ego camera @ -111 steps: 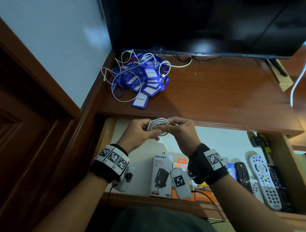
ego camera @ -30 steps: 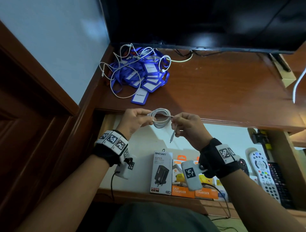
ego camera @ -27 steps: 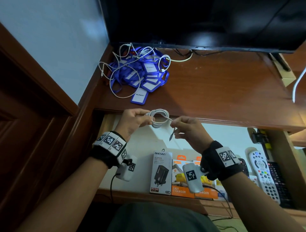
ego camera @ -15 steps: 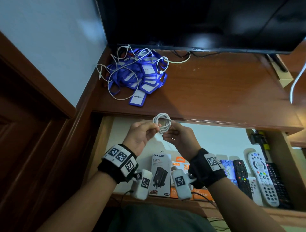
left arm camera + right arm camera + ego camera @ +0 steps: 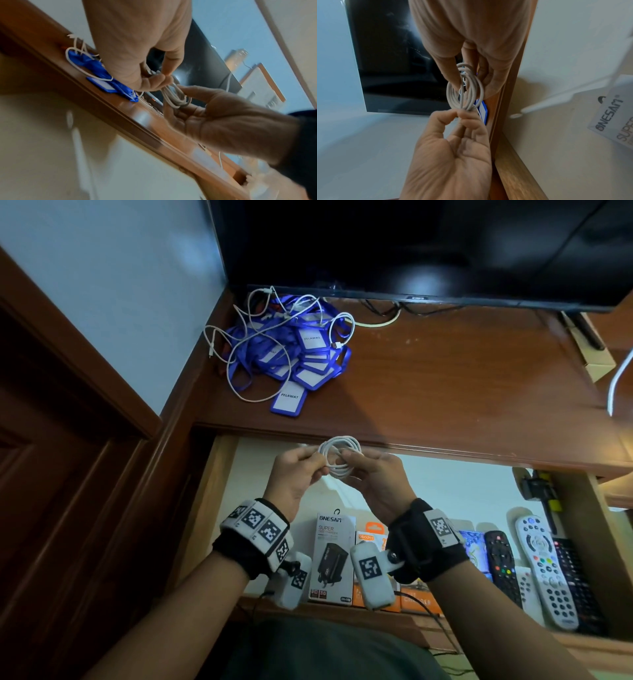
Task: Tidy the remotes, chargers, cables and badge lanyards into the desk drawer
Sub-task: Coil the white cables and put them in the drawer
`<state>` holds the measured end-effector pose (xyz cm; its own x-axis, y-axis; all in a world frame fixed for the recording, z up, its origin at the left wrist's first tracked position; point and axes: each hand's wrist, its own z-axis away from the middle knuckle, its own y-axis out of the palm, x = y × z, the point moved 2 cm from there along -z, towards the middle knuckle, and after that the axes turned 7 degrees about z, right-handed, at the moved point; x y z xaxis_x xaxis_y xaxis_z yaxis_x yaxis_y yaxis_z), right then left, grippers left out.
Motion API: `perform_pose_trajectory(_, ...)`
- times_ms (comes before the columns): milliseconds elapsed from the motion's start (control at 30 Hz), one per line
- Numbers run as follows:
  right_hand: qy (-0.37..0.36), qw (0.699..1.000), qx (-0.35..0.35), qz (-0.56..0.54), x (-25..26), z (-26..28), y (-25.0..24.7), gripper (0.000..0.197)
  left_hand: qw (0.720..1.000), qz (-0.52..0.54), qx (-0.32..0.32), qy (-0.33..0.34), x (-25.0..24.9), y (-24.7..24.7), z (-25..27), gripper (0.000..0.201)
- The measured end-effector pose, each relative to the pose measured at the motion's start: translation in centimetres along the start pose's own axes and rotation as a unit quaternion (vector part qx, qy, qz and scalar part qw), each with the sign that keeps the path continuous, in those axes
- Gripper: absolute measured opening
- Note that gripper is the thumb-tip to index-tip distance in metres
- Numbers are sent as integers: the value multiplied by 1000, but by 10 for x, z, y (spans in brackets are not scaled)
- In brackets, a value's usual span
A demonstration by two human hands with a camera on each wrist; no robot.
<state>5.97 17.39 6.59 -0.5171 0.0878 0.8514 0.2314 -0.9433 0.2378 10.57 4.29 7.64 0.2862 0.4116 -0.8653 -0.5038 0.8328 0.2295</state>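
- Hands hold one coiled white cable point(image 5: 339, 456) between them, above the open drawer point(image 5: 219, 474) and just in front of the desk edge.
- Left hand point(image 5: 297, 474) pinches one side of the coil with thumb and fingertips; in the right wrist view the strands pass between its curled fingers point(image 5: 467, 119).
- Right hand point(image 5: 375, 484) grips the other side of the coil; in the left wrist view its thumb lies along the loops and the fingers curl under them.
- The coil is made of several round loops, held in the air and not touching the desk or the drawer.
- On the desk top point(image 5: 445, 378), in the back left corner, lies a pile of blue badge lanyards point(image 5: 301, 354) with white cards, and loose white cables point(image 5: 239, 344) are tangled over it.
- Inside the drawer a white charger box point(image 5: 332, 559) with the word ONESAM stands near the front, and orange charger boxes point(image 5: 371, 537) are just beside it on the right.
- More to the right in the drawer lie several remotes: a black remote point(image 5: 500, 563) and a white remote point(image 5: 548, 570) next to each other.
- A dark screen point(image 5: 411, 248) stands at the back of the desk.
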Motion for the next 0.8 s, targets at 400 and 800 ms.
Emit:
perform_pose_trajectory(400,-26,979,-6,202,6,12,-9,9,816,-446,147,338,-10,-19,-15,38)
perform_pose_trajectory(800,-15,975,34,219,12,3,-7,32,867,-407,176,227,-10,-23,-9,17)
